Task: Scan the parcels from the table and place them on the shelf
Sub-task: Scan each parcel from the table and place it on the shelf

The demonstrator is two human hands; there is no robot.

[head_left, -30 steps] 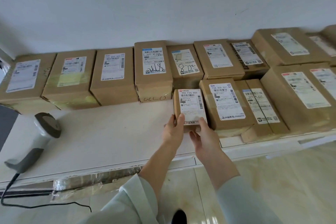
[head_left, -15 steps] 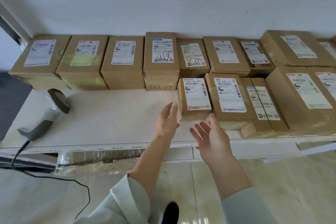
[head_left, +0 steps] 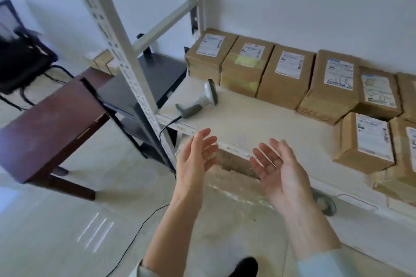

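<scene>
Shelf (head_left: 258, 132): I'm seeing it carrying the parcels, pushed back toward the wall, labels up, likely so they stay readable.
Counter (head_left: 51, 119): dark, standing left of the shelf post; I'm seeing parcels (head_left: 104, 63) only at its far end.
Parcels (head_left: 288, 75): sitting side by side in rows.
Scanner (head_left: 199, 100): lying on the shelf's bare front, corded, within reach.
Left hand (head_left: 194, 159): hovering released, grasping nothing.
Right hand (head_left: 278, 170): palm up, fingers loose, also empty.
</scene>
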